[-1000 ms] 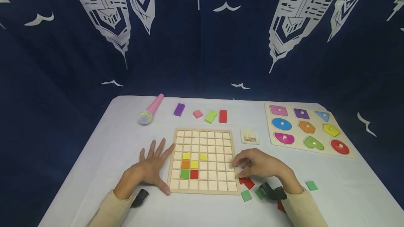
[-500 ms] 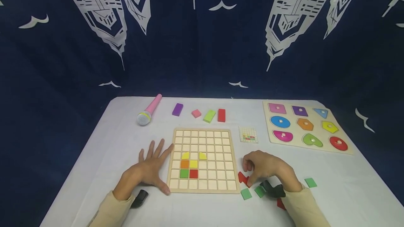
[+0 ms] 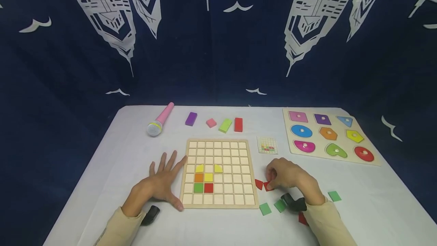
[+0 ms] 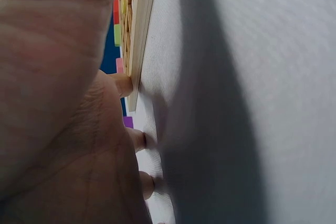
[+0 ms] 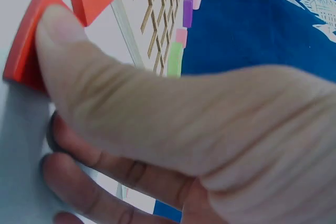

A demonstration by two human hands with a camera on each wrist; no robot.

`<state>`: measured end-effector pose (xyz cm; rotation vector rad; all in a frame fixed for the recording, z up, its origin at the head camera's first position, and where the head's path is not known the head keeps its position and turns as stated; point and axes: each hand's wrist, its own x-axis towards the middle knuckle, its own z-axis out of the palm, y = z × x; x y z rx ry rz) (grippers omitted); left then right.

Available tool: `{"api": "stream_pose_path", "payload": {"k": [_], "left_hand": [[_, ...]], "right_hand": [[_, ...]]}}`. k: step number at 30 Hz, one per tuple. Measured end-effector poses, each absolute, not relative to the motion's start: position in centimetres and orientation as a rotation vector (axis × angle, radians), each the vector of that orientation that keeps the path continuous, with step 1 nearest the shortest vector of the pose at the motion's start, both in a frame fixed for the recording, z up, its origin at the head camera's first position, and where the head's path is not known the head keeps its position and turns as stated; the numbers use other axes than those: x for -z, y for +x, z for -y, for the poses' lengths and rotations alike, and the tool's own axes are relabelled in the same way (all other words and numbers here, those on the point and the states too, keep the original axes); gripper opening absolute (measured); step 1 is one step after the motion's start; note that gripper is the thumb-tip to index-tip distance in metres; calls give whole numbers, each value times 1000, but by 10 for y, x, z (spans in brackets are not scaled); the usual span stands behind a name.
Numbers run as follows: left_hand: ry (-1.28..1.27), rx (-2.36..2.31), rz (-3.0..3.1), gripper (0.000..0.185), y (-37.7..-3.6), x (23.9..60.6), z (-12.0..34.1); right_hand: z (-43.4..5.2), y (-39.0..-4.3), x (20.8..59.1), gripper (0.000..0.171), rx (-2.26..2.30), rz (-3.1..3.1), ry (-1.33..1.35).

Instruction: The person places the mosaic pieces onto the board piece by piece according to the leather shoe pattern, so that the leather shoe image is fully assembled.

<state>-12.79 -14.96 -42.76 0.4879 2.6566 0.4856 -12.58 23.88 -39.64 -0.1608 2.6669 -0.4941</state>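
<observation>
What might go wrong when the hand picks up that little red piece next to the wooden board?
The right hand pinches a thin red piece right at its edge, so it may slip and fall back on the table. A second red piece lies close beside it and might get knocked away. The left hand rests flat against the wooden board; if it lifts or pushes, the board may slide and shake the coloured tiles already set in it.
</observation>
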Motion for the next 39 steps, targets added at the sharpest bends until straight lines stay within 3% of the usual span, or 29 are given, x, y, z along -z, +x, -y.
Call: {"api": "stream_pose_path", "payload": {"k": [11,17,28,33,39], "left_hand": [[482,-517,-2649,153,-130,432,151],[484,-493,-2649,153,-131,432,151],[478,-496,-2657,154,-130,429,152],[480,-517,-2659,153,-129,429,153],[472,-485,-2659,154,-129,431,152]], "right_hand": [[-246,-131,399,18,635,-2615,-324],[-252,-133,403,33,706,-2562,-370],[-254,-144,402,22,636,-2763,-526],[-245,-142,397,24,680,-2779,-557],[-213,-134,399,20,736,-2683,-807]]}}
